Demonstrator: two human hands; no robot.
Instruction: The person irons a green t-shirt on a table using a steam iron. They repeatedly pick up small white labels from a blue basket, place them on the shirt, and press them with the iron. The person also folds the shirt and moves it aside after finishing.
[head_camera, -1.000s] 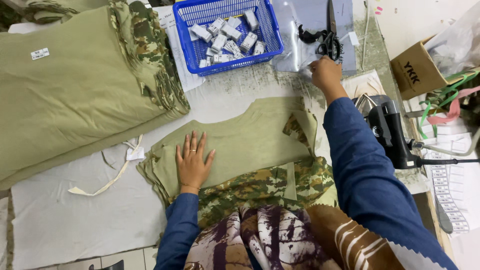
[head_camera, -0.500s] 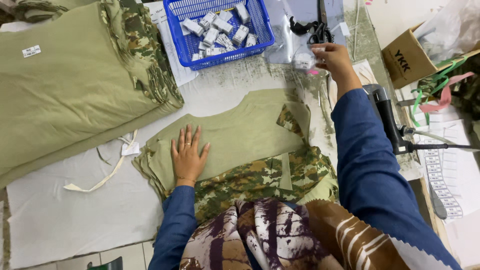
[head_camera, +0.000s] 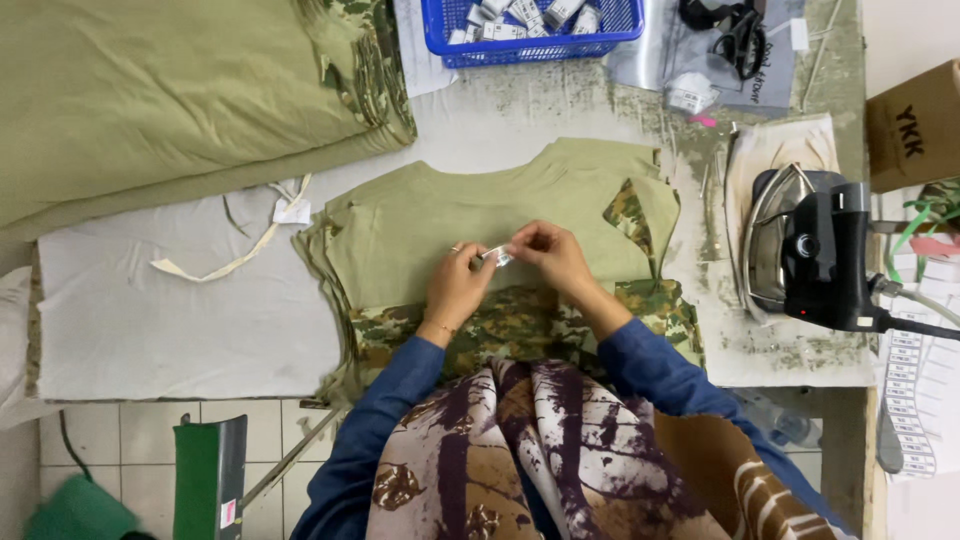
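- A sec ago the right hand (head_camera: 552, 255) was way up by the black scissors (head_camera: 735, 35), past the top of the green shirt (head_camera: 470, 210). Now it's back over the shirt, w/ a small white tag (head_camera: 497, 257) in it.
- The left hand (head_camera: 455, 285) was lying flat on the shirt. Now it's lifted & meets the right hand in the middle of the shirt.
- My guess: the tag got picked up from by the scissors & is being made ready for the shirt.
- Right hand: fingers pinched shut on one end of the tag.
- Left hand: fingers curled, tips pinching the other end of the same tag.
- The tag sits btwn both hands, just above the shirt's middle, near where the plain green meets the spotty camo part.
- Above the shirt: a blue basket (head_camera: 440, 35) w/ more small white tags.
- Right of the shirt: a black iron (head_camera: 815, 250) on its cloth pad.
- Upper left of the shirt: a big pile of green cloth (head_camera: 170, 100).
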